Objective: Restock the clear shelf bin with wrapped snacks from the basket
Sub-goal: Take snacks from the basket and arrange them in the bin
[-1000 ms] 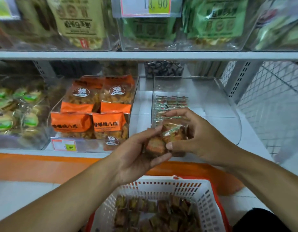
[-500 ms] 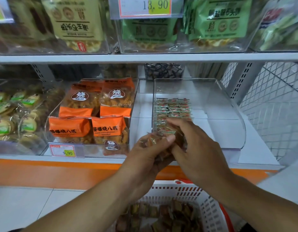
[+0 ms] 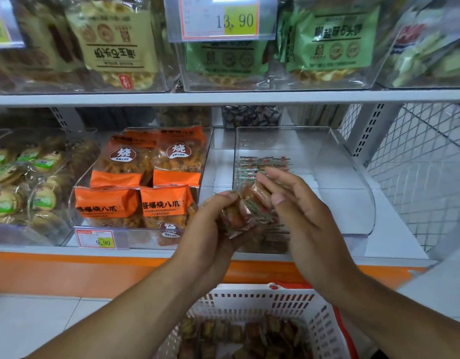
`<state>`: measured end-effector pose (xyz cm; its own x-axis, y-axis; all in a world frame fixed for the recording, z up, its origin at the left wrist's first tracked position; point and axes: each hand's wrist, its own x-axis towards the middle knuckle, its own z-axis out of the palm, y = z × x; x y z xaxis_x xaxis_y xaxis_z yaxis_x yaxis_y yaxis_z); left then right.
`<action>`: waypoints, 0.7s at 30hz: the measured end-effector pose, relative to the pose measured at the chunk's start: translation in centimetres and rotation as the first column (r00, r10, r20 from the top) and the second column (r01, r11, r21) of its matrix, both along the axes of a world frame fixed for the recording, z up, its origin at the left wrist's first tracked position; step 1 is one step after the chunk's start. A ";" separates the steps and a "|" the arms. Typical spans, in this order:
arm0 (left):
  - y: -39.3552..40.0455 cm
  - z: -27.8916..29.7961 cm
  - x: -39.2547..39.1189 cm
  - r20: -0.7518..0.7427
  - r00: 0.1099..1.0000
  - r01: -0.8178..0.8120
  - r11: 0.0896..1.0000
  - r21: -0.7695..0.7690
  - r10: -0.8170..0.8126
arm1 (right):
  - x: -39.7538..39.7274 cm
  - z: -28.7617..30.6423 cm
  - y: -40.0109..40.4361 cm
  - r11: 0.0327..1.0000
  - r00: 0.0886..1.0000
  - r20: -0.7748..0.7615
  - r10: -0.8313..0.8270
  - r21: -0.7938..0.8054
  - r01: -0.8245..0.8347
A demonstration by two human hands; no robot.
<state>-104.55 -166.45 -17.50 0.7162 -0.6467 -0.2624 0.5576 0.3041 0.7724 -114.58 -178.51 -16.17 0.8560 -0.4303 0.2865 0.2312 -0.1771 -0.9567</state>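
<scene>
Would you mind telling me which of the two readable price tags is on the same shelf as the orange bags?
The 9.90 tag, clipped below the orange bags; the 13.90 tag hangs on the shelf above.

Even, soft light; motion blur, wide-angle bending at edges.

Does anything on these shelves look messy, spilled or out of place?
Nothing stands out. The clear bin is nearly empty, with one tidy row of wrapped snacks at its back. Both hands, left hand and right hand, hold a bundle of snacks at its front.
</scene>
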 end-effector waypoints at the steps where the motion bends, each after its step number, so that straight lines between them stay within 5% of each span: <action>1: 0.0 0.0 0.0 0.024 1.000 0.016 1.000 0.012 -0.017 | 0.1 0.1 -0.1 1.000 1.000 0.001 0.008 0.013 -0.008; 12: 0.4 0.7 0.3 0.040 0.989 0.146 0.983 -0.109 -0.143 | 0.0 1.0 -1.8 0.922 1.000 0.004 0.004 0.387 -0.005; 21: 0.4 0.7 0.3 0.037 0.995 0.100 0.990 -0.101 -0.096 | -0.3 1.3 -2.3 0.863 0.994 -0.077 0.082 0.504 -0.032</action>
